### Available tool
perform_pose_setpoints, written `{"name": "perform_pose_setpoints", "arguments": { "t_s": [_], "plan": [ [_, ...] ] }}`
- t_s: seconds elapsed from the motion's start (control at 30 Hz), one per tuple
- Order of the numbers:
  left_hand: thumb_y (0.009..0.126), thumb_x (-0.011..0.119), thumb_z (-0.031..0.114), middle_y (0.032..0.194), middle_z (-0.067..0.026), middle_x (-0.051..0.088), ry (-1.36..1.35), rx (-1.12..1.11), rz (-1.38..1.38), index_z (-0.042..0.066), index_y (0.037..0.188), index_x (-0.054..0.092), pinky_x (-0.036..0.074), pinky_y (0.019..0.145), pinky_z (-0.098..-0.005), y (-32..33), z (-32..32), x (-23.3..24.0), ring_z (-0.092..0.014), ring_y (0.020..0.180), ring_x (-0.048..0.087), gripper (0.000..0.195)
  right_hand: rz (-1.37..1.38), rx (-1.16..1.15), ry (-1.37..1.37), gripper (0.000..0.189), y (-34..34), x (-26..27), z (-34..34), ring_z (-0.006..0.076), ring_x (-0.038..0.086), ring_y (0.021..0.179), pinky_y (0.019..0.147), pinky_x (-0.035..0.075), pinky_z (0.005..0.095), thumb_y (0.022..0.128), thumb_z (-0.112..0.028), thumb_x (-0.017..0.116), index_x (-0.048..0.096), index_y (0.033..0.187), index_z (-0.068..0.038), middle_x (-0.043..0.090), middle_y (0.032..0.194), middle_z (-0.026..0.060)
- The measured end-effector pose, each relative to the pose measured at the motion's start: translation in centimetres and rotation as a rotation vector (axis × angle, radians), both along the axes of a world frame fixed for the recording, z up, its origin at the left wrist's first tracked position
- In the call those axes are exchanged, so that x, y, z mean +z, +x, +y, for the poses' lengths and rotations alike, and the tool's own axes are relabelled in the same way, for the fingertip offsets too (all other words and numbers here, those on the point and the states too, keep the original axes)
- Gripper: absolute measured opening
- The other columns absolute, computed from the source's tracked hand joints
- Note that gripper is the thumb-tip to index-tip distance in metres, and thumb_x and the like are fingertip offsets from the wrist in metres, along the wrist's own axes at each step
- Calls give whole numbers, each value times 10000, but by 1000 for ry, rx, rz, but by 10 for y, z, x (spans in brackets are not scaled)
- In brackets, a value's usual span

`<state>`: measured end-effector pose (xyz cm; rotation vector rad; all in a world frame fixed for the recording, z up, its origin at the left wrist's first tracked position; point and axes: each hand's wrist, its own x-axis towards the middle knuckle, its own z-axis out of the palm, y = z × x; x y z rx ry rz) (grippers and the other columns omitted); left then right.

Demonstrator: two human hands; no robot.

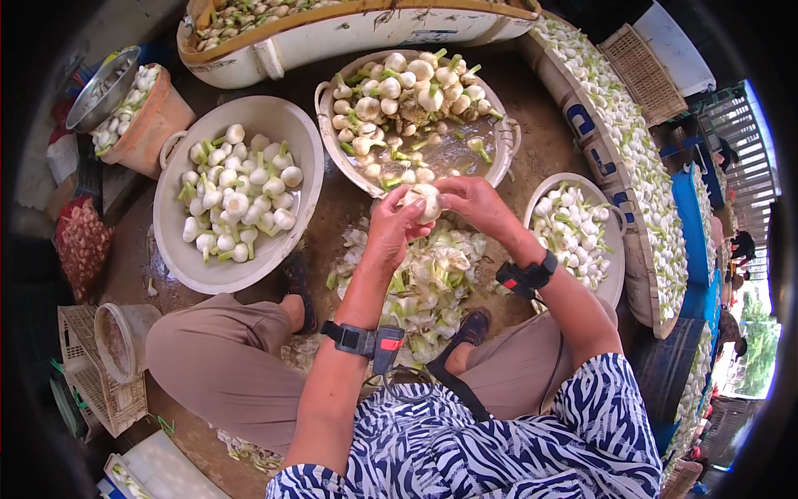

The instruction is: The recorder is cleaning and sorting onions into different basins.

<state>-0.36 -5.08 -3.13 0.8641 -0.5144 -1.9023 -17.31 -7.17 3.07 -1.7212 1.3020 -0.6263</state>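
Observation:
Between my hands is a whitish garlic bulb [425,203]. My left hand [396,223] grips it with the thumb across its front. The fingers of my right hand [471,201] touch its right side; how firmly they pinch it is hard to see. Just beyond stands a basin [325,118] of unpeeled garlic bulbs [389,87] with brown water in it. Below my hands lies a heap of garlic skins and trimmings [430,274] on the floor. To the left, a wide basin [168,249] holds clean white bulbs with short green stems [240,190].
At right are a smaller basin [614,274] of white bulbs and a long tub [648,174] full of garlic. A long white trough [349,31] lies at the back. An orange bucket [153,128], a red net sack [84,243] and plastic crates [106,393] stand left. People sit far right.

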Motion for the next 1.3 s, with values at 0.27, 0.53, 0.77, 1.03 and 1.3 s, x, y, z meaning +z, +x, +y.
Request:
{"name": "perform_pose_setpoints", "arguments": {
  "t_s": [0.27, 0.53, 0.77, 1.03, 1.3],
  "plan": [
    [738, 680, 42, 922, -83, 618, -260, 147, -376, 9, 1225, 477, 498, 530, -223, -10, 35, 40, -122, 715, 613, 529, 221, -97, -170, 170, 2, 31, 45, 130, 569, 575, 559, 441, 293, 787, -122, 571, 645, 802, 30, 619, 632, 85],
    [719, 664, -6, 943, -77, 600, -514, 168, -620, 6, 1175, 534, 501, 537, -211, -22, 47, 38, -111, 741, 595, 474, 290, -57, -463, 166, -5, 33, 71, 322, 589, 584, 548, 457, 398, 777, -116, 540, 600, 681, 6, 585, 624, 172],
    [630, 737, 82, 947, -121, 562, -630, 121, -991, 57, 1058, 626, 467, 787, -331, -19, 57, 41, -273, 833, 565, 443, 562, -8, -609, 140, -5, 15, 81, 342, 576, 603, 559, 456, 429, 734, -141, 554, 580, 635, -46, 575, 618, 161],
    [751, 656, 45, 999, -49, 608, -285, -120, -167, 36, 1224, 489, 485, 616, -237, 1, 63, 54, -117, 822, 593, 502, 786, -221, -467, 146, -57, -10, 53, 328, 603, 645, 603, 481, 426, 763, -178, 564, 601, 729, -41, 602, 660, 149],
    [742, 671, 62, 923, -51, 595, -329, 35, -445, -2, 1156, 500, 468, 594, -218, -12, 61, 35, -89, 748, 561, 453, 229, -105, -379, 144, -3, 11, 84, 324, 584, 633, 582, 452, 378, 792, -141, 587, 594, 808, 2, 582, 703, 179]
  ]
}}
